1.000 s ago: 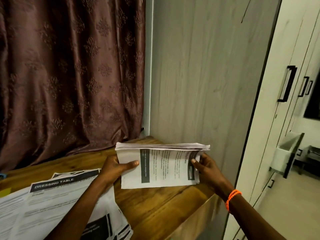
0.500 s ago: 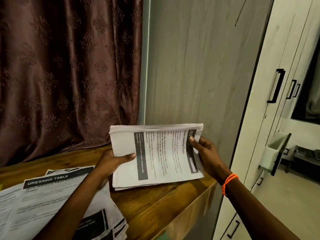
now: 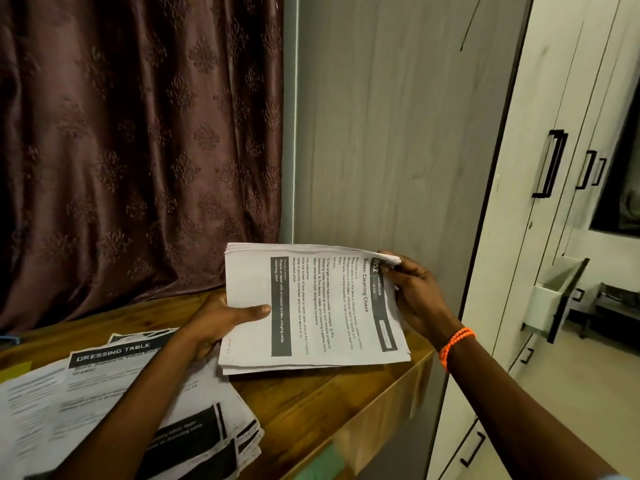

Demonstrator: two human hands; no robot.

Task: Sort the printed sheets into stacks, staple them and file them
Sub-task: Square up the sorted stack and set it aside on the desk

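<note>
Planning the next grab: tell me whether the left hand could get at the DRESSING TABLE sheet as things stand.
Probably not at once: the left hand grips the held stack. Once freed, likely yes, since the DRESSING TABLE sheet lies uncovered beside that forearm.

A wooden table point(image 3: 311, 407) with a warm brown grain stands against the curtain and the grey panel. On its left part lies a spread pile of printed sheets point(image 3: 104, 403), the topmost headed "DRESSING TABLE", reaching the near edge.

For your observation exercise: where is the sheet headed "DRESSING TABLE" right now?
In the head view, the DRESSING TABLE sheet lies lower left on the wooden tabletop, atop spread sheets, partly under the left forearm.
</note>
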